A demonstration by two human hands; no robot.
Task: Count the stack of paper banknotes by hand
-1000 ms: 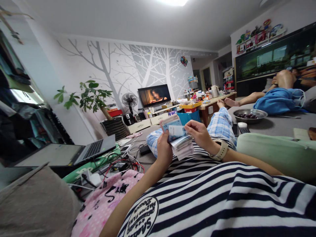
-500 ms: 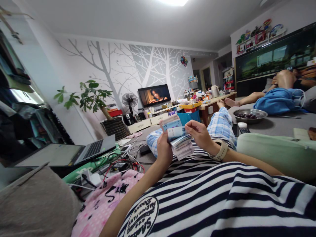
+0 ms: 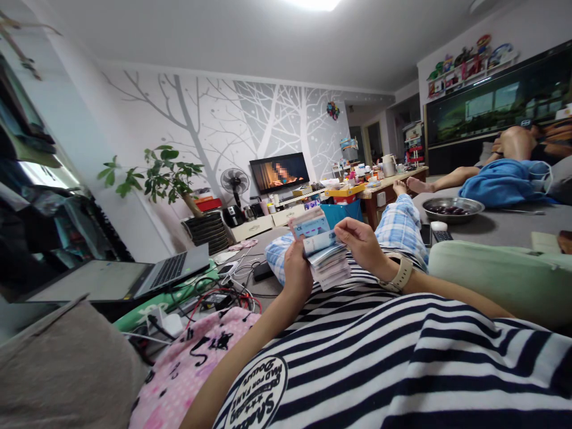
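Note:
A thick stack of banknotes (image 3: 330, 269) is bent over in my left hand (image 3: 297, 268), which grips it from the left side. Blue and pinkish notes stand up above the thumb, and the lower ends fan out toward my lap. My right hand (image 3: 361, 243) pinches the right edge of a bluish note (image 3: 319, 241) between thumb and fingertips; this note curls across the front of the stack. A pale watch (image 3: 402, 273) is on my right wrist. Both hands are above my striped shirt (image 3: 402, 357), in front of my checked trousers (image 3: 395, 229).
To the left are an open laptop (image 3: 167, 271), tangled cables (image 3: 218, 298) and a pink cloth (image 3: 192, 363). At the right lie a green cushion (image 3: 496, 277), a remote (image 3: 442, 236) and a metal bowl (image 3: 473, 219) of dark fruit. Another person's legs (image 3: 451, 179) rest beyond the bowl.
The pinched note has curled over slightly more, its upper edge lower, showing more of the blue note behind it. Both hands stay almost in the same place.

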